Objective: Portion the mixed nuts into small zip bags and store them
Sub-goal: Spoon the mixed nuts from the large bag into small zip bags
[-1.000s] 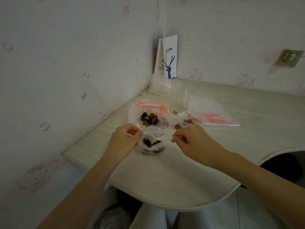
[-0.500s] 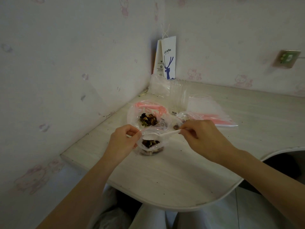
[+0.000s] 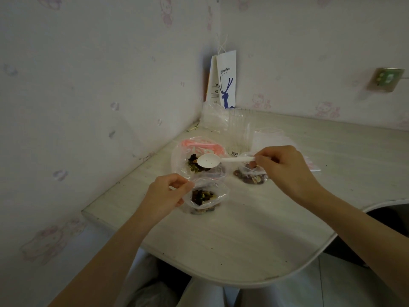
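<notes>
Head view: small bag (image 3: 221, 192) rim pinched by left grip (image 3: 167, 192); spoon (image 3: 208, 161) held by right grip (image 3: 282, 168) over large bag (image 3: 179, 156).

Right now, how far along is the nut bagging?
Done: one filled small bag lies on the table. In hand: left hand pinches a second bag open, partly filled; right hand holds an empty spoon over the large bag. Left: nuts in it, sealing, storing.

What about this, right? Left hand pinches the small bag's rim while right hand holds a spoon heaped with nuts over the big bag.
Not heaped: the head view shows the spoon empty. The left hand pinches the rim of the small bag; the right hand holds the spoon over the big bag.
</notes>
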